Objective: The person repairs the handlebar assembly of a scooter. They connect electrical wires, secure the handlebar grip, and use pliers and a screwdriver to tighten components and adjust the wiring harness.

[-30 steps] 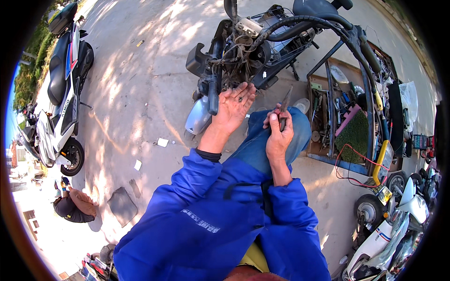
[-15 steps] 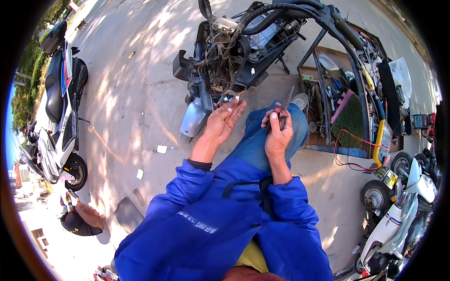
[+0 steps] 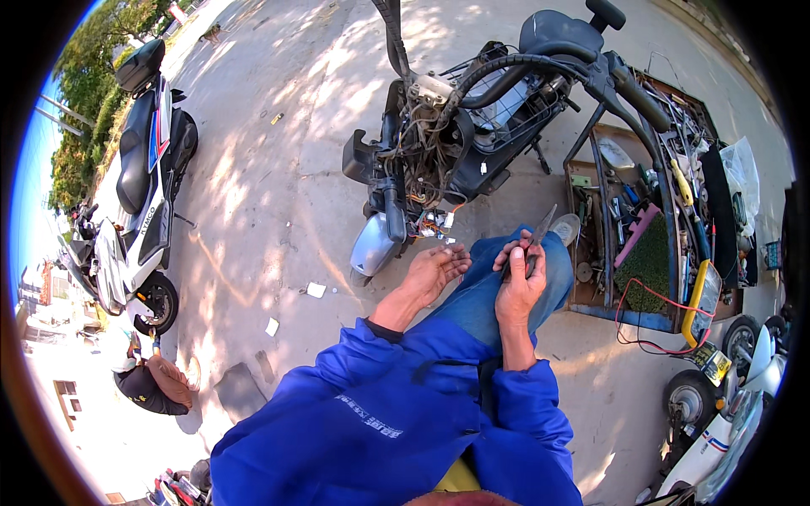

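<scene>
My left hand [image 3: 434,274] is half curled, palm up, with its fingers a little apart and nothing plain to see in them. Just beyond its fingertips hangs a bunch of thin coloured wires [image 3: 432,226]. A white plug connector [image 3: 448,220] on an orange wire is among them, apart from the hand. Over my right knee, my right hand [image 3: 521,291] is closed around the dark handles of what look like scissors [image 3: 542,228], their grey pointed end upward. The stripped front of a scooter [image 3: 434,126], its wiring bared, stands ahead, with a silver front mudguard [image 3: 374,246].
On the right stands a metal tool cart [image 3: 624,319] full of tools, with a yellow-framed device [image 3: 700,295] and red and black leads at its corner. Another scooter [image 3: 152,185] is parked left. A crouching person [image 3: 156,384] is at lower left, and more scooters [image 3: 713,447] stand lower right.
The view has shifted, so the scene sits further right and lower. My left hand has come away from the white connector on the orange wire. The right hand still grips the scissors.
</scene>
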